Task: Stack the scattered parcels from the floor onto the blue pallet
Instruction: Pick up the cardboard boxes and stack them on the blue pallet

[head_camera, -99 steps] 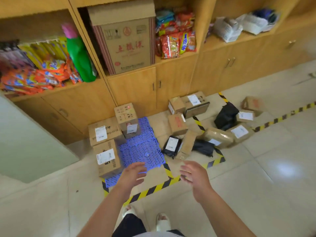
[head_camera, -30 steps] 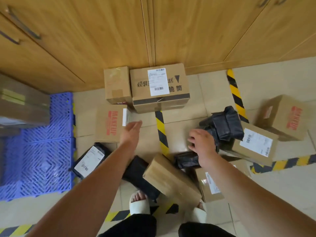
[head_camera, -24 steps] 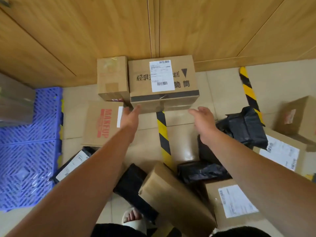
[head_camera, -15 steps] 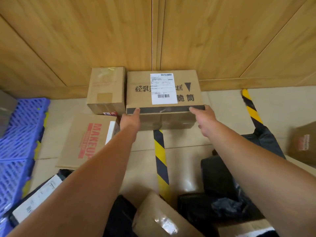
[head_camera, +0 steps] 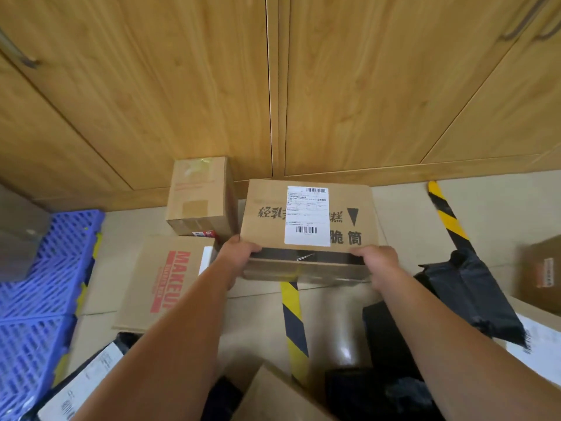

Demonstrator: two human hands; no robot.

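A brown cardboard parcel (head_camera: 309, 220) with a white label and black Chinese print sits in front of the cabinet. My left hand (head_camera: 235, 256) grips its near left corner. At the near right corner my right hand (head_camera: 379, 264) grips it too. Its near edge is raised off the floor. The blue pallet (head_camera: 39, 293) lies at the far left, with a blurred box on its back part. Other parcels lie on the floor: a small brown box (head_camera: 200, 196), a flat box marked MAKEUP (head_camera: 164, 284) and black bags (head_camera: 467, 293).
Wooden cabinet doors (head_camera: 273, 86) close off the space right behind the parcel. Yellow-black floor tape (head_camera: 293, 323) runs toward me beneath the box. A black labelled bag (head_camera: 88, 381) lies at the lower left and a cardboard parcel (head_camera: 273, 396) at the bottom middle.
I bent down from standing and reached forward. Both hands went from hanging free over the floor to gripping the labelled parcel's near corners, and the parcel has come toward me.
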